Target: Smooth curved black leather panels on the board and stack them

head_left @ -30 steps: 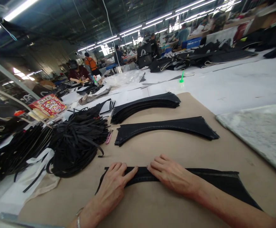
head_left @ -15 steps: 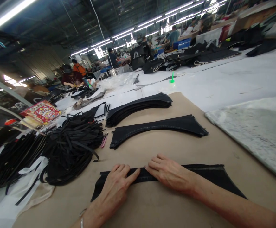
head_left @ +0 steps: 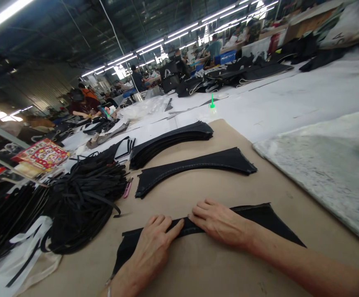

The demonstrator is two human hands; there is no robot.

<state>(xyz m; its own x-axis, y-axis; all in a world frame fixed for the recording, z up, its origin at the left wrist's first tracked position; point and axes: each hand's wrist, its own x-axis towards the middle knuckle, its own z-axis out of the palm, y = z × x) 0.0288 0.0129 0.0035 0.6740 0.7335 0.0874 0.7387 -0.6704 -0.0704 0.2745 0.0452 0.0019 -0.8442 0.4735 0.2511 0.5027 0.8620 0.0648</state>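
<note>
A curved black fabric piece (head_left: 256,215) lies across the brown board in front of me, with a narrow strip along its inner edge. My left hand (head_left: 154,241) presses on its left-middle part, fingers laid over the far edge and thumb stretched toward the centre. Just to the right, my right hand (head_left: 218,222) rests flat on the same piece, its fingertips close to the left thumb. The two hands hide much of the middle of the fabric. Beyond them lie a stitched curved black piece (head_left: 194,165) and a thicker stack of similar black pieces (head_left: 170,142).
A heap of black straps (head_left: 86,202) spreads on the left, with a pink-handled cutter (head_left: 127,188) beside it. A green-tipped bottle (head_left: 212,103) stands behind the brown board (head_left: 228,189). At right lies a pale mottled slab (head_left: 327,165). Several people work farther back.
The whole view has shifted slightly, moving most things leftward. The fabric's right end now slants up more in view. Both hands stay on its middle, almost unchanged.
</note>
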